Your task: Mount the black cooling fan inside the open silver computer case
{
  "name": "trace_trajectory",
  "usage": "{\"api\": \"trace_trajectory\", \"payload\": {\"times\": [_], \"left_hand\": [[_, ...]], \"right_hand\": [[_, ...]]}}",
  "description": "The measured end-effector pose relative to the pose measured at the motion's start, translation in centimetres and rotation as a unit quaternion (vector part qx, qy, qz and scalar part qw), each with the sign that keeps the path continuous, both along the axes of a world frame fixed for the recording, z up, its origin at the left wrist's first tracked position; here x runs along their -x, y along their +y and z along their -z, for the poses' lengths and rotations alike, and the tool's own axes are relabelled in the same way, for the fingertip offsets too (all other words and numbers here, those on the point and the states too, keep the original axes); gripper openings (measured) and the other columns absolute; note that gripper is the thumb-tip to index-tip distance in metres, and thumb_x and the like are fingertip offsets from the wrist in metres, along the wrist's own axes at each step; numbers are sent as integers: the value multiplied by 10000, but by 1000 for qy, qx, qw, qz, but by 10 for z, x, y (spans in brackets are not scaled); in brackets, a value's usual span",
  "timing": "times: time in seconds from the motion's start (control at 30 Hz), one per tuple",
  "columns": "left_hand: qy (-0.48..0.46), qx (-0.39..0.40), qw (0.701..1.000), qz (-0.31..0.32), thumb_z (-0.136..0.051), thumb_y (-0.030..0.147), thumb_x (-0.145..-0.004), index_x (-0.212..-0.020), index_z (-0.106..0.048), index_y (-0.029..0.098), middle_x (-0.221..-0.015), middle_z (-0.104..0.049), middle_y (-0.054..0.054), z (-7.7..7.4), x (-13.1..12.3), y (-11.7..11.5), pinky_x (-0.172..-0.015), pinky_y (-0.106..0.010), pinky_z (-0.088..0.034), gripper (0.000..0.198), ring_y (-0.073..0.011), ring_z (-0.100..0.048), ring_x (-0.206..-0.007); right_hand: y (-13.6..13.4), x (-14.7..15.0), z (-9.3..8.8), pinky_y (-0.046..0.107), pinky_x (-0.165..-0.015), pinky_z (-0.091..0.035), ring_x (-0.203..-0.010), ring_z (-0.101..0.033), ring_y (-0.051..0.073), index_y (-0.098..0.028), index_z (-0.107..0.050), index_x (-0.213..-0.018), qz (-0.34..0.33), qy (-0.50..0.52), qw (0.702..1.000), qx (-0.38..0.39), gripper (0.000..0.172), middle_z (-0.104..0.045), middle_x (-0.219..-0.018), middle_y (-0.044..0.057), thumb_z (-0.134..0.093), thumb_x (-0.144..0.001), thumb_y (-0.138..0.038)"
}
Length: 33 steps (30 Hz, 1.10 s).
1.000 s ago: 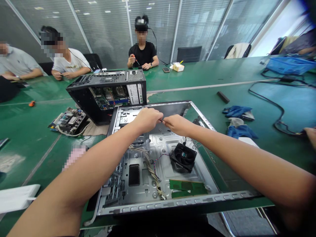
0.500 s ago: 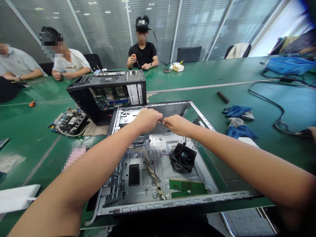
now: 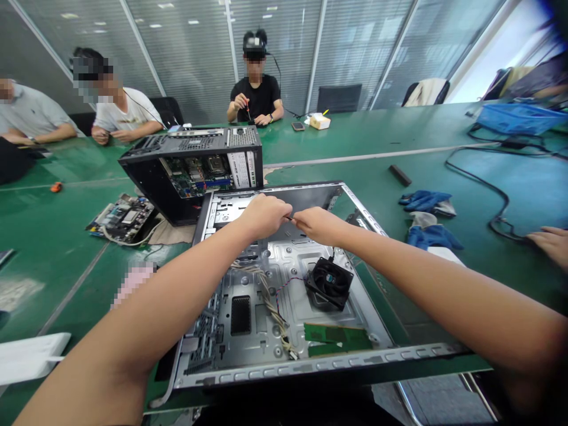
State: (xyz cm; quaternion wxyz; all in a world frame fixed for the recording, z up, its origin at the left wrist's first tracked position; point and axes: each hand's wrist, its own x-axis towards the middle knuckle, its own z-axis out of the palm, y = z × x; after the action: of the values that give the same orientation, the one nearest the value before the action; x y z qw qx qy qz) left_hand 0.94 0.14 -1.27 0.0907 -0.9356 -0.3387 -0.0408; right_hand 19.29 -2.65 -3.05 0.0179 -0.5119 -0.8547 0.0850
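An open, emptied computer case (image 3: 248, 370) lies flat on the green table in front of me. Both my hands meet over its far half. My left hand (image 3: 264, 214) and my right hand (image 3: 318, 223) are closed, pinching a small dark thing between them that I cannot make out. Inside the case lie a black cooler fan (image 3: 329, 282) with a thin wire, a bundle of cables (image 3: 268, 299) and two green memory sticks (image 3: 338, 338).
A second black computer case (image 3: 190, 165) stands behind mine, a loose circuit board (image 3: 123, 217) to its left. Blue gloves (image 3: 426, 201) and black cables (image 3: 497, 195) lie at the right. Another person's hand (image 3: 549, 242) rests at the right edge. Three people sit at the far side.
My hands have stayed in place. The other person's hand at the right edge has come further into view on the table.
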Motion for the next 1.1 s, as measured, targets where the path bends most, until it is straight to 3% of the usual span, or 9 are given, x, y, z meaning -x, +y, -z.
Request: {"api": "trace_trajectory", "payload": {"times": [1.1], "left_hand": [[33, 2, 999, 5, -498, 253, -913, -903, -684, 216, -874, -728, -43, -1, -2, -1, -723, -323, -363, 190, -199, -642, -851]], "right_hand": [[-1, 0, 0, 301, -627, -283, -702, -566, 176, -174, -661, -832, -5, 2, 1000, -2, 362, -680, -791, 89, -345, -965, -289]]}}
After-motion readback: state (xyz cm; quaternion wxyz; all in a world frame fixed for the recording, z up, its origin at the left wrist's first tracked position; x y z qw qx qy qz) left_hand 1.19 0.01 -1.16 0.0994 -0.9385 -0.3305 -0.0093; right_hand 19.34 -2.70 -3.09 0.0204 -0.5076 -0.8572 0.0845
